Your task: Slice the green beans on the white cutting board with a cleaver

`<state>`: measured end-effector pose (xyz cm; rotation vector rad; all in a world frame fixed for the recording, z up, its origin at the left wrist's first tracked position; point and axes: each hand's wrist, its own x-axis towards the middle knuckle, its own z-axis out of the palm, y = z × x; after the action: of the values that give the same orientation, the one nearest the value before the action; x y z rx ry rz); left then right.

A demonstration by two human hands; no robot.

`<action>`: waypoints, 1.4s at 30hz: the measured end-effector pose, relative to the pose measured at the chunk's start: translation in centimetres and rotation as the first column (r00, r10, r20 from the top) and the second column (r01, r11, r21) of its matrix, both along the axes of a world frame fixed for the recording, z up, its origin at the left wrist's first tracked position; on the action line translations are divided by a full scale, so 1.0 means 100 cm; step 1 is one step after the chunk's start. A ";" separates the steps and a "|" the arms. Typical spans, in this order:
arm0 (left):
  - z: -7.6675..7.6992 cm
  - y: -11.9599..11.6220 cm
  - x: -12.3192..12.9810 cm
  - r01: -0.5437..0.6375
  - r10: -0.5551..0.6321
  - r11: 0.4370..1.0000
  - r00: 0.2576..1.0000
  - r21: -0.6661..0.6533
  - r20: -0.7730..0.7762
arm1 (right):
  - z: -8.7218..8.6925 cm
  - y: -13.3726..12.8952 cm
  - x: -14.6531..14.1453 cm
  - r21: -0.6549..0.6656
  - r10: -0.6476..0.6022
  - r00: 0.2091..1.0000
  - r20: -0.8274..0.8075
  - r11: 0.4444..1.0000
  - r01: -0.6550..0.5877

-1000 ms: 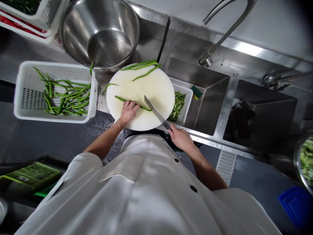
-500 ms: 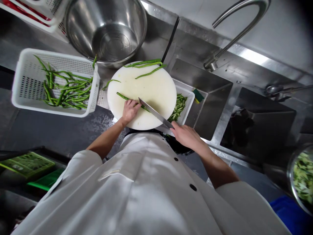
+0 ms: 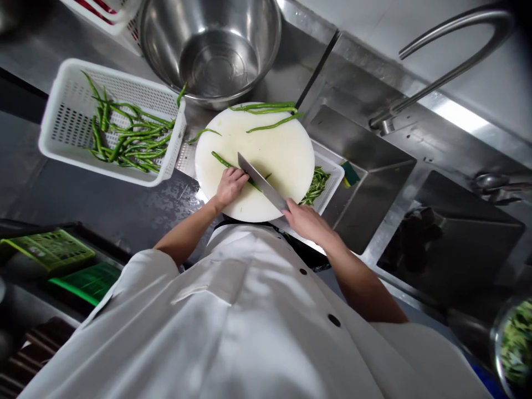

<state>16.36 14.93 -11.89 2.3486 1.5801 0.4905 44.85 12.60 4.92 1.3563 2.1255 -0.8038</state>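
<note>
My right hand [image 3: 308, 223] is closed around the handle of a kitchen knife [image 3: 266, 185], whose blade slants across the round white cutting board [image 3: 270, 147]. With curled fingers, my left hand [image 3: 231, 187] presses a long green chili pepper [image 3: 220, 159] onto the board, close beside the blade. Part of that pepper is hidden under my fingers and behind the knife. A small green cut piece [image 3: 268, 175] lies just past the blade. Several whole chili peppers [image 3: 272, 124] rest along the board's far edge, and another [image 3: 203, 134] lies over its left edge.
A white basket [image 3: 49, 138] of whole green chili peppers stands left. Behind the board is a large steel bowl [image 3: 261, 66]. Cut green pieces fill a white basket [image 3: 334, 185] partly under the board's right side, by a sink [image 3: 353, 160], sponge [image 3: 350, 173] and faucet [image 3: 444, 83].
The knife's blade has turned slightly against the pepper, and a small cut piece now shows on its far side. My left hand still holds the pepper down. The whole view has shifted.
</note>
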 end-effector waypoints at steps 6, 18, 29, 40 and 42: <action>-0.001 0.000 0.000 -0.009 0.008 1.000 1.000 0.006 0.007 | -0.005 0.008 -0.004 0.015 0.026 1.000 -0.002 1.000 -0.026; 0.014 0.018 -0.042 -0.137 0.138 0.986 0.990 0.098 -0.009 | -0.033 0.011 -0.036 0.042 -0.061 0.995 -0.085 0.997 0.065; 0.002 0.025 -0.055 -0.049 0.049 0.997 0.999 0.056 -0.001 | -0.002 0.011 -0.047 0.007 -0.027 0.997 -0.068 1.000 0.027; -0.002 0.024 -0.055 -0.065 0.061 0.994 0.997 0.090 0.038 | -0.012 0.016 -0.071 -0.022 -0.139 0.983 -0.121 0.990 0.137; 0.000 0.027 -0.062 -0.053 0.050 0.995 0.998 0.089 0.036 | -0.023 0.017 -0.089 0.007 -0.155 0.979 -0.133 0.988 0.157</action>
<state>10.21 17.58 -11.93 2.3562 1.6396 0.6217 35.93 14.25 2.61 1.5329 2.1495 -0.9636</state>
